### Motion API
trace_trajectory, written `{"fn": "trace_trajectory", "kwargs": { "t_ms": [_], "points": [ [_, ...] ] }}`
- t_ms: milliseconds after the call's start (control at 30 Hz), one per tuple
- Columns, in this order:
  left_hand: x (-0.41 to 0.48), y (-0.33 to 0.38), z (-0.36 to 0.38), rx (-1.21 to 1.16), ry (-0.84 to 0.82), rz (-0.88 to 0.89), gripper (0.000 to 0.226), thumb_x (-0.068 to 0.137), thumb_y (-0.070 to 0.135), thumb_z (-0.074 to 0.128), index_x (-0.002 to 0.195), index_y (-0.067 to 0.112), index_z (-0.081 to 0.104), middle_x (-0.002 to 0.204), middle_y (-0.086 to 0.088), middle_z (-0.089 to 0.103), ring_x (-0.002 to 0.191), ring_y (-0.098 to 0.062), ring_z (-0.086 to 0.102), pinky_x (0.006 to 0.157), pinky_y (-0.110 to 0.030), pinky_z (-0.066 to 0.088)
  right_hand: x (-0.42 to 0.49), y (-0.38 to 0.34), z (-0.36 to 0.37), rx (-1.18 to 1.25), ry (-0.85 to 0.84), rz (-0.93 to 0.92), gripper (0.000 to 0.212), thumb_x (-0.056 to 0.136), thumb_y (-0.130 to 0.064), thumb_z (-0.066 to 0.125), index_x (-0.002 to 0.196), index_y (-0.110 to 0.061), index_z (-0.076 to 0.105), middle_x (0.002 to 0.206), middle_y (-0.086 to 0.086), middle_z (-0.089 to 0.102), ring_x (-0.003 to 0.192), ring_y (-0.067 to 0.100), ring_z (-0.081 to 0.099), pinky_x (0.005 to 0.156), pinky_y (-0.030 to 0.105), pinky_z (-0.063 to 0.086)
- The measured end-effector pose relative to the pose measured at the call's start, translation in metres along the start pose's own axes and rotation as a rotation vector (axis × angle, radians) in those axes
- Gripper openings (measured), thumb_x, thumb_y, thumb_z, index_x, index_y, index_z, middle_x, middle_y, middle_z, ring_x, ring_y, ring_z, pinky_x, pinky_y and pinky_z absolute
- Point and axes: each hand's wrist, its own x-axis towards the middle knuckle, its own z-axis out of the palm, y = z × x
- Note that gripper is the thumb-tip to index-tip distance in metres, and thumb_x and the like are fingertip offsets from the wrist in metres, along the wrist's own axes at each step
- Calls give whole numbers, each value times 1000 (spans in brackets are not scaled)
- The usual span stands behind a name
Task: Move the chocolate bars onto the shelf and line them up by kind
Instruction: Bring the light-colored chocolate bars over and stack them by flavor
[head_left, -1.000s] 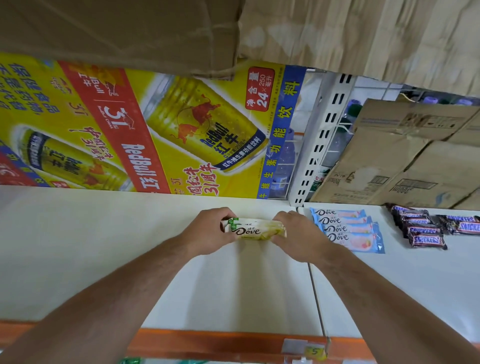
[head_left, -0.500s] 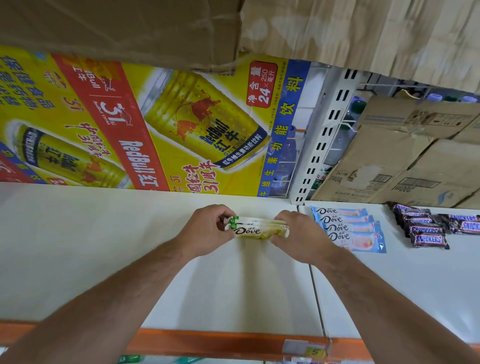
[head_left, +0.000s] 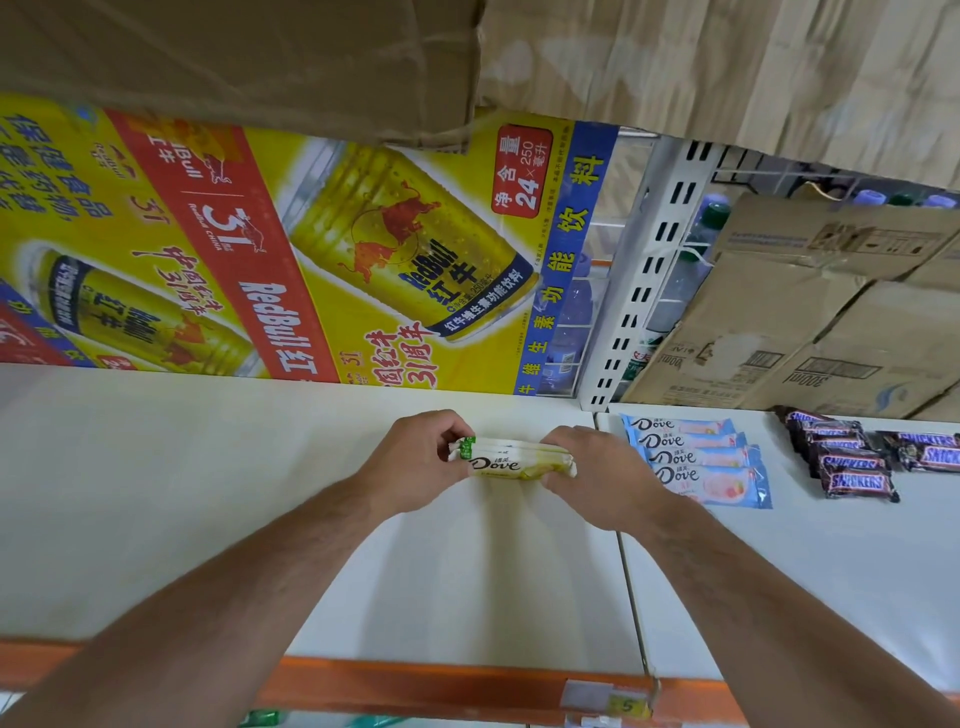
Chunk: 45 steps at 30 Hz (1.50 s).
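Left hand and right hand each grip an end of the yellow chocolate bars on the shelf, left of the blue bars.

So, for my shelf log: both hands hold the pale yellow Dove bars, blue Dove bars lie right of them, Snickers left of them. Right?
No: the head view shows the Snickers bars farthest right, beyond the blue Dove bars. The left hand and right hand do hold the pale yellow Dove bars.

shelf L: room | R: Dove row, Snickers | overhead: boxes
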Motion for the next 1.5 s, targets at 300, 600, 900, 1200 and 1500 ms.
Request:
{"fn": "trace_trajectory", "kwargs": {
  "t_ms": [300,600,900,1200,1500],
  "points": [
    [14,-6,-4,89,17,-10,20,84,19,74,101,25,63,75,13,54,62,-6,48,51,-12,35,13,-1,2,119,24,66,32,91,-32,62,123,-31,56,112,-5,65,95,17,60,79,32,51],
    [55,-10,-16,45,135,-84,26,87,15,71,111,21,63,98,9,65,75,-1,58,58,-14,41,55,-13,-5,313,132,157,24,89,-24,65,113,-24,62,102,-3,65,83,14,55,56,20,37],
    [68,-24,-12,-57,148,-151,36,85,15,73,118,18,62,93,10,67,78,2,61,60,-9,41,70,-14,0,341,198,248,18,88,-25,66,102,-16,64,81,-4,57,67,10,49,49,19,31],
    [58,-18,-6,-91,242,-189,39,78,19,76,110,22,54,96,11,64,84,-5,63,61,-11,42,70,-19,3,319,227,309,15,85,-26,64,91,-12,61,80,-1,59,64,8,48,46,22,27],
    [37,-17,-5,184,377,-81,40,83,28,71,116,16,51,113,-1,56,100,-20,56,77,-35,50,49,-23,9,236,288,335,41,88,-33,60,125,-15,57,119,4,63,106,24,60,77,28,45]
  ]
}}
